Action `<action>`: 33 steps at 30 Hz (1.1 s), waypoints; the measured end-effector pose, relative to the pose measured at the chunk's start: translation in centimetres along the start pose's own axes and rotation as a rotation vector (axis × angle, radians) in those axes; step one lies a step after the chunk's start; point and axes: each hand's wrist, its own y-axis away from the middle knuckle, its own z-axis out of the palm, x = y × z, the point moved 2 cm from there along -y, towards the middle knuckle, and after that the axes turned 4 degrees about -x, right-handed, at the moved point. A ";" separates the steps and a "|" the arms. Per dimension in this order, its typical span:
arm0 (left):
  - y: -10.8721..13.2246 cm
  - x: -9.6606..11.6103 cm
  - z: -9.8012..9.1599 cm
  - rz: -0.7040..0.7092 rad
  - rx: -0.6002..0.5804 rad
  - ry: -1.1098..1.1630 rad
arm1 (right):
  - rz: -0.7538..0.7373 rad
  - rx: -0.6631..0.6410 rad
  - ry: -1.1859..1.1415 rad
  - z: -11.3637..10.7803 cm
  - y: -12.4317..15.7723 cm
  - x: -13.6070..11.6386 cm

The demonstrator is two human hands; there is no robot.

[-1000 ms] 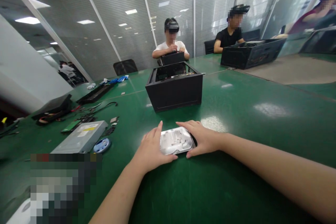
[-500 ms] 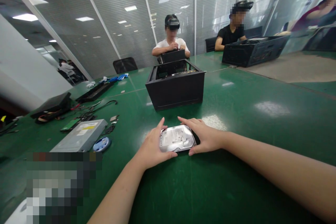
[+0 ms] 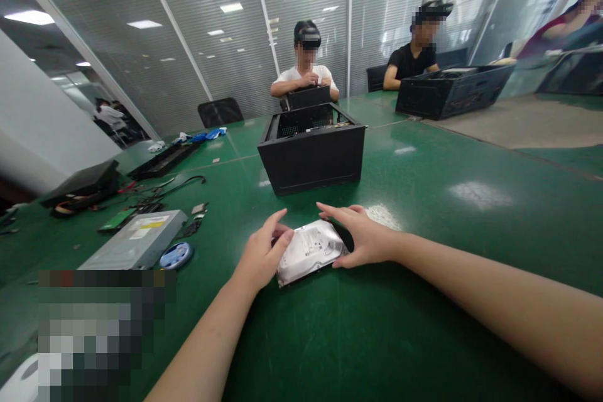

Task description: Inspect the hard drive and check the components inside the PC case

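Note:
A silver hard drive (image 3: 308, 251) with a white label lies at a slant just above or on the green table, its left end nearer to me. My left hand (image 3: 279, 235) is at its upper left edge, thumb against the drive and index finger raised. Around the right end curves my right hand (image 3: 330, 235), thumb at the near right corner and index finger stretched past the far edge. A dark gap shows between that palm and the drive. Some fingertips are hidden.
Beyond my hands stands an open black computer case (image 3: 313, 157). To the left are an optical drive (image 3: 136, 242), a round blue item (image 3: 176, 255), a green circuit board (image 3: 117, 220) and cables. Two people sit across the table (image 3: 424, 201), one behind another black case (image 3: 452, 94).
The hard drive has turned, its left end swinging toward me. My left thumb has moved from the near edge up to the left end. The view has shifted slightly.

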 end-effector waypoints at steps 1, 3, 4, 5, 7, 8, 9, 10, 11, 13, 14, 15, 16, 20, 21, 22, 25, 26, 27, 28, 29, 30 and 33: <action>0.0 -0.3 -0.4 -0.050 0.080 -0.029 | 0.042 0.060 0.020 -0.2 -0.1 0.4; -0.1 -1.1 -1.3 -0.137 0.251 -0.084 | 0.136 0.196 0.051 -0.6 -0.3 1.4; -0.1 -1.5 -1.7 -0.156 0.316 -0.087 | 0.168 0.245 0.059 -0.8 -0.4 1.7; -0.2 -1.7 -1.9 -0.153 0.355 -0.071 | 0.180 0.270 0.060 -0.9 -0.4 1.9; -0.4 -2.0 -1.8 -0.116 0.345 -0.010 | 0.149 0.249 0.051 -1.1 -0.4 1.5; -0.5 -2.0 -1.6 -0.092 0.306 0.014 | 0.116 0.218 0.046 -1.1 -0.3 0.8; -0.6 -1.9 -1.3 -0.069 0.255 0.022 | 0.076 0.179 0.043 -0.9 -0.1 -0.2; -0.7 -1.7 -0.9 -0.051 0.200 0.016 | 0.028 0.132 0.042 -0.7 0.1 -1.3; -0.7 -1.5 -0.5 -0.036 0.150 0.003 | -0.021 0.080 0.045 -0.3 0.3 -2.7; -0.8 -1.2 0.3 -0.017 0.086 -0.025 | -0.106 -0.022 0.052 0.6 0.7 -5.2; -0.8 -1.1 0.5 -0.014 0.075 -0.037 | -0.131 -0.059 0.054 1.1 0.9 -6.2; -0.8 -1.0 0.7 -0.015 0.072 -0.042 | -0.143 -0.083 0.057 1.6 1.0 -7.0; -0.8 -1.0 0.9 -0.018 0.075 -0.039 | -0.143 -0.095 0.061 2.0 1.0 -7.5; -0.8 -1.0 0.9 -0.045 0.094 0.020 | -0.090 -0.103 0.065 2.8 0.8 -7.2; -0.8 -1.0 0.9 -0.053 0.095 0.035 | -0.076 -0.103 0.061 2.8 0.8 -6.9; -0.8 -1.0 0.8 -0.062 0.096 0.046 | -0.065 -0.102 0.054 2.7 0.7 -6.6; -0.8 -1.0 0.7 -0.076 0.106 0.076 | -0.051 -0.093 0.037 2.5 0.7 -5.9; -0.8 -1.0 0.7 -0.077 0.108 0.084 | -0.049 -0.093 0.031 2.4 0.7 -5.9; -0.8 -1.0 0.6 -0.076 0.107 0.090 | -0.048 -0.093 0.025 2.4 0.7 -5.8; -0.8 -0.9 0.6 -0.074 0.105 0.093 | -0.047 -0.094 0.020 2.4 0.7 -5.8; -0.8 -0.9 0.7 -0.072 0.101 0.094 | -0.047 -0.098 0.017 2.3 0.7 -5.8; -0.8 -0.8 0.7 -0.069 0.097 0.092 | -0.047 -0.102 0.015 2.3 0.7 -5.9; -0.7 -0.6 0.6 -0.065 0.094 0.086 | -0.048 -0.110 0.010 2.3 0.7 -5.9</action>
